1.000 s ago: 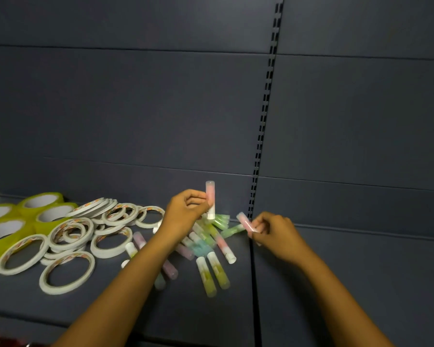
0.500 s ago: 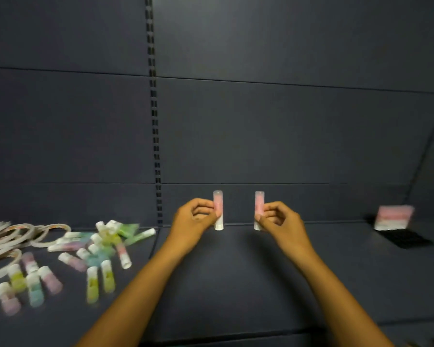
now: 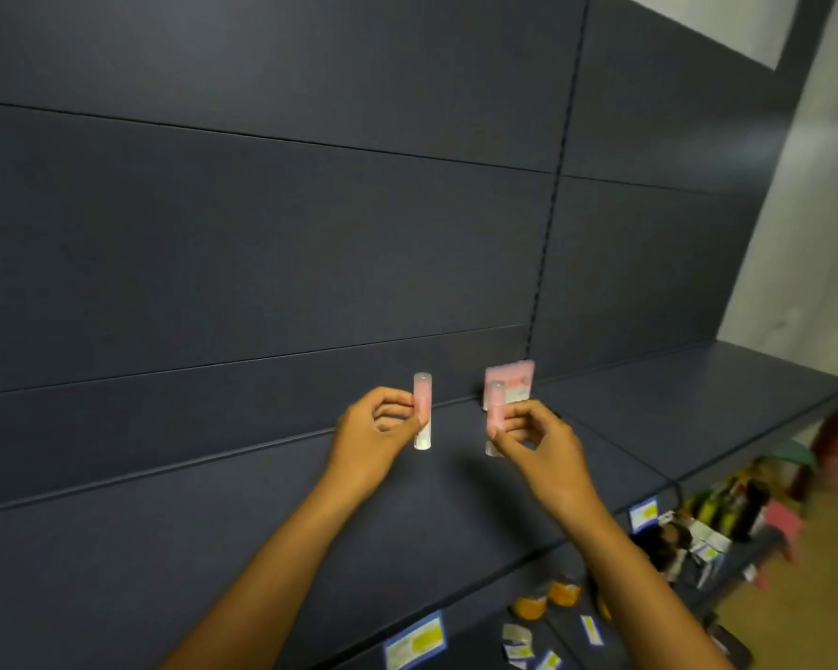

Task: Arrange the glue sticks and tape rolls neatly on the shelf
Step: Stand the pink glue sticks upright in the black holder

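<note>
Up at the dark blue shelf (image 3: 649, 418), both hands are raised side by side, each holding one pink glue stick upright. The left hand (image 3: 373, 437) pinches the left glue stick (image 3: 422, 411) between thumb and curled fingers at about its middle; the clear cap points up and the white base hangs just above the shelf surface, and whether it touches cannot be told. The right hand (image 3: 533, 440) grips the right glue stick (image 3: 495, 418) in the same way, thumb in front and fingers curled behind it, cap up. The two sticks stand near each other but apart, with a gap of bare shelf between them.

Just behind the right glue stick, against the shelf's back panel (image 3: 262, 234), stands a small pink packet (image 3: 516, 382); it is blurred, so its print cannot be read. A slotted upright strip (image 3: 547, 224) runs down the back panel to a spot just right of the packet.

Along the shelf's front edge hang price labels (image 3: 413, 640) in blue and yellow. Below the shelf, on a lower level, sit orange-lidded jars (image 3: 547, 599) and some dark bottles (image 3: 726, 505), all blurred. To the right of the shelf a pale wall (image 3: 813, 186) rises.
</note>
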A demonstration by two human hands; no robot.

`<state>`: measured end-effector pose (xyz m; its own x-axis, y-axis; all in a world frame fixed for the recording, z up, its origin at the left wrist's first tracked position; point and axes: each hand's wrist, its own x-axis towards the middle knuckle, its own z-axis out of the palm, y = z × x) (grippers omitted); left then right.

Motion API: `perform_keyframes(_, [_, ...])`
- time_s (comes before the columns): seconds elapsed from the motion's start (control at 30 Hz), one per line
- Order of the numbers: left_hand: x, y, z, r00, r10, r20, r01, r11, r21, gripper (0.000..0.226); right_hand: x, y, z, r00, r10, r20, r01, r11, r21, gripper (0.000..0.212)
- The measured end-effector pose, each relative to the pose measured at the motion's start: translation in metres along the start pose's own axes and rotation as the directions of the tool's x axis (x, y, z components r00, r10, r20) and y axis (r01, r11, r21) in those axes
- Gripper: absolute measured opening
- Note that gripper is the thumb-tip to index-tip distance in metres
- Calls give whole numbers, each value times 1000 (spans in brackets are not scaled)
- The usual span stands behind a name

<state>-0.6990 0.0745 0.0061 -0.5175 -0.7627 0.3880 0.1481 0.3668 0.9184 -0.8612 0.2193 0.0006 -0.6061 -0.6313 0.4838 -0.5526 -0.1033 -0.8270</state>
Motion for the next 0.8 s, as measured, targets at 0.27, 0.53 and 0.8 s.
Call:
perform_keyframes(0.27, [81, -35, 88, 998, 29, 54, -30, 999, 24, 19, 71, 66, -48, 999, 10, -45, -13, 998, -67, 15])
perform_keyframes(0.53, [159, -53, 141, 998, 54, 15, -54, 996, 68, 23, 158, 114, -66, 998, -58, -18, 56, 995, -86, 23])
perform_keyframes(0.8, [177, -87, 178, 994, 43, -100, -29, 990, 136, 24, 206, 168, -58, 982, -148, 118, 146, 989, 21, 55])
